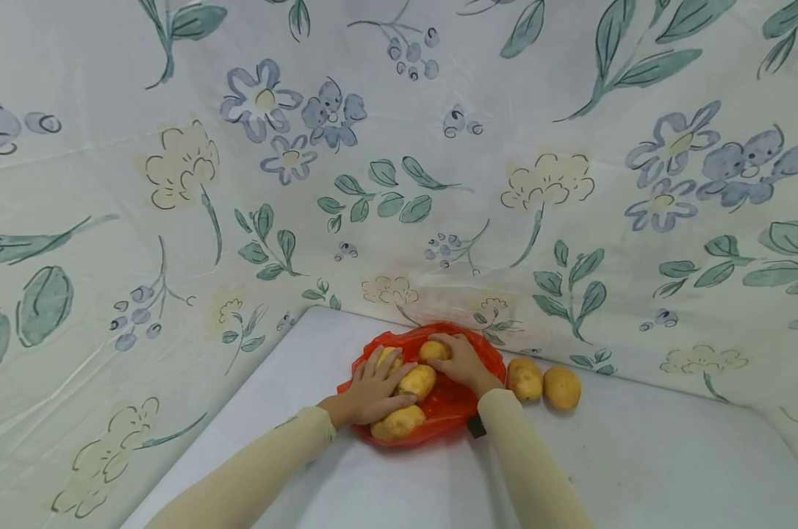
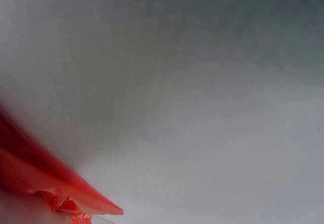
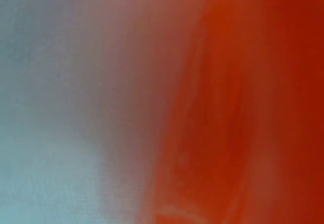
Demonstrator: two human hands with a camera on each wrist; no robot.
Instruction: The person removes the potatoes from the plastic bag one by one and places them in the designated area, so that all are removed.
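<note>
A red plastic bag [image 1: 457,405] lies spread open on the white table, with several potatoes inside. My left hand [image 1: 367,397] rests over the left side of the bag, fingers spread across a middle potato [image 1: 420,380] and a rear potato [image 1: 390,355]. Below its thumb lies a front potato [image 1: 405,421]. At the back right of the bag, my right hand [image 1: 466,364] grips another potato [image 1: 432,352] with curled fingers. The left wrist view catches only the edge of the bag [image 2: 55,181]; the right wrist view shows blurred red bag plastic [image 3: 217,127].
Two loose potatoes, one nearer [image 1: 525,380] and one farther right [image 1: 562,388], sit on the table [image 1: 650,455] beside the bag. A small dark object [image 1: 477,426] shows by the right wrist. Floral cloth [image 1: 399,235] rises along the table's back and left edges.
</note>
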